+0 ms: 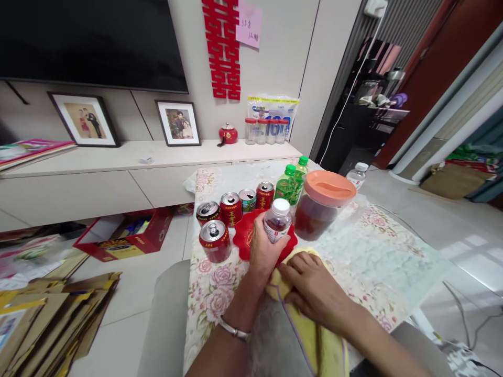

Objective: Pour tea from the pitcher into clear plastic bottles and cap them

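My left hand (264, 246) is wrapped round a clear plastic bottle (276, 222) with a white cap and dark liquid inside, held upright above a red scalloped plate (244, 238). Just to the right, my right hand (308, 283) presses its bent fingers into a yellow cloth (330, 345) with a purple edge, which hangs over the table's front. Beyond the plate stand several drink cans, among them a red can (215, 242) at the left. A pitcher (316, 209) with an orange lid and dark liquid stands to the right of the bottle, beside green-capped bottles (286, 183).
A flowered cloth covers the table (377, 251). Another white-capped bottle (357, 175) stands behind the pitcher. Along the wall, a low cabinet (165, 159) bears framed photos and glass jars (266, 132). On the floor at left are a red box (129, 238) and flattened cardboard (58, 319).
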### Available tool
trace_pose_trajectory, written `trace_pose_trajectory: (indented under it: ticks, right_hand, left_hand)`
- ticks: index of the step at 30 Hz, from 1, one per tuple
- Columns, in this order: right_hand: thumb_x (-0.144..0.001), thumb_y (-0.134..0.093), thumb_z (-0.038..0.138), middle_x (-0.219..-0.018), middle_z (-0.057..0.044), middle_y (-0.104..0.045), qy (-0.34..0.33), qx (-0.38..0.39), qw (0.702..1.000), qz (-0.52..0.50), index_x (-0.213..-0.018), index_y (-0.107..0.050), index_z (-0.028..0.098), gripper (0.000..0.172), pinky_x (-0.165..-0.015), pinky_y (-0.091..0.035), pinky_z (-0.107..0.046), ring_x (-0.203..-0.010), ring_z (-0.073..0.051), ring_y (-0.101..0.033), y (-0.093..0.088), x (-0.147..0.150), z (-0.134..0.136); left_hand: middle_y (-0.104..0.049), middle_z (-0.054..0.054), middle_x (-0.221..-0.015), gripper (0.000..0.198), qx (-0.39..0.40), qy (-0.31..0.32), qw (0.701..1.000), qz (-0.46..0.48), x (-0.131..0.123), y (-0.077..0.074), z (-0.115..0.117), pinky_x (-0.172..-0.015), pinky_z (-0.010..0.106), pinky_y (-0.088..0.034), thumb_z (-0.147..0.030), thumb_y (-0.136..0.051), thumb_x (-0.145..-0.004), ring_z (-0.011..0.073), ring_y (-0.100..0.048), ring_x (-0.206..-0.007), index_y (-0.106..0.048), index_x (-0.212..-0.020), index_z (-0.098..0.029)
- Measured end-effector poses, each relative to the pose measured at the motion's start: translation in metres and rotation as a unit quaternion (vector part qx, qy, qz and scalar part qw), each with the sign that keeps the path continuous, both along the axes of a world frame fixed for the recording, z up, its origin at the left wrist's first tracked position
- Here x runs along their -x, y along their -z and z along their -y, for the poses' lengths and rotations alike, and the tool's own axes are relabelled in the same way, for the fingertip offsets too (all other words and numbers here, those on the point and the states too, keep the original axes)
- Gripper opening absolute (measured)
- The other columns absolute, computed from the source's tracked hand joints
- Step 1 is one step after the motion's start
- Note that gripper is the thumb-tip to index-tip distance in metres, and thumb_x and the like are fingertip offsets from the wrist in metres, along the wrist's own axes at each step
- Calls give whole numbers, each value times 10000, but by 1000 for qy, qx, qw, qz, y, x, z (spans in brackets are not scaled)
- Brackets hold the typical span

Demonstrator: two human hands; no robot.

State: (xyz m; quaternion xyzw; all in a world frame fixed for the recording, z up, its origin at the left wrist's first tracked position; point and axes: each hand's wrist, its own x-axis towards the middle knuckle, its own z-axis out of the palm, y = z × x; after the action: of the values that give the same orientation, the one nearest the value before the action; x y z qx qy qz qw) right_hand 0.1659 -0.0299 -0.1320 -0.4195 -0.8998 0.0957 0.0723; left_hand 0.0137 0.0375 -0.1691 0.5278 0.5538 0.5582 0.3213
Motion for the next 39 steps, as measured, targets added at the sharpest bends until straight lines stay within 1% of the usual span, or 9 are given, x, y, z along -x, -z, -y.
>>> trace_pose_trajectory:
  ticks: [3,7,9,12,16,20,25,32,39]
  right_hand:
    - [-911,-571,104,-974,-106,-711,20,-62,998,18,-1046,-709,199,215,-834,-442,-431,-949,-279,-591,21,-1,4]
    - [-1001,-507,202,-895,-81,-705,56,-45,986,-151,-961,-703,218,201,-779,-477,-375,-874,-238,-613,21,-19,-4]
    - [-1020,-523,318,-846,-50,-691,131,-2,952,-276,-943,-699,227,213,-716,-489,-334,-794,-208,-615,15,-27,-8]
    - [-952,-638,475,-775,-12,-677,248,50,868,-427,-900,-703,222,267,-624,-464,-296,-691,-180,-586,3,-29,-14]
    - [-874,-717,510,-741,-2,-671,286,25,802,-524,-902,-728,207,305,-597,-437,-287,-659,-168,-545,-13,-13,-28]
    - [-877,-730,434,-828,-24,-682,272,-95,793,-536,-929,-748,203,238,-648,-462,-300,-697,-167,-552,-24,12,-46]
    - [-951,-663,333,-1153,-98,-728,231,-230,799,-506,-1289,-723,219,362,-862,-529,-375,-949,-216,-653,-23,31,-62]
    - [-947,-648,267,-963,-76,-747,220,-155,805,-529,-1111,-805,197,238,-776,-578,-367,-870,-217,-705,-16,26,-78]
    - [-949,-602,86,-1054,-95,-655,147,-347,803,-462,-1211,-753,204,325,-829,-563,-336,-965,-196,-648,-16,46,-49]
  left_hand:
    - [-675,145,-1387,705,7,-6,1000,-10,0,0,0,-1133,477,-476,-181,-823,-712,316,-625,-1344,-507,-1340,-223]
    - [-689,145,-1373,699,3,-7,1000,-11,1,3,-1,-1112,484,-489,-201,-835,-706,324,-638,-1320,-527,-1333,-221]
    - [-694,138,-1363,695,-4,-6,1000,-4,1,4,-2,-1094,476,-502,-223,-845,-706,319,-652,-1298,-537,-1329,-222]
    - [-695,135,-1365,690,-2,-5,1000,13,1,5,-2,-1087,458,-508,-254,-856,-709,309,-661,-1284,-551,-1327,-223]
    - [-684,142,-1395,712,-13,18,998,55,2,3,0,-1110,463,-498,-314,-844,-717,308,-652,-1300,-546,-1357,-225]
    - [-658,149,-1436,722,-48,50,995,77,4,-3,2,-1164,476,-456,-335,-803,-723,308,-621,-1336,-544,-1384,-204]
    - [-679,115,-1418,726,-39,85,990,102,11,-12,4,-1125,440,-499,-345,-788,-709,301,-653,-1289,-572,-1390,-213]
    - [-683,101,-1425,787,-53,154,975,149,15,-15,6,-1118,415,-512,-407,-824,-711,299,-652,-1302,-539,-1420,-217]
    - [-707,119,-1361,787,-40,139,976,161,16,-17,9,-1044,418,-544,-535,-788,-772,313,-691,-1213,-504,-1429,-208]
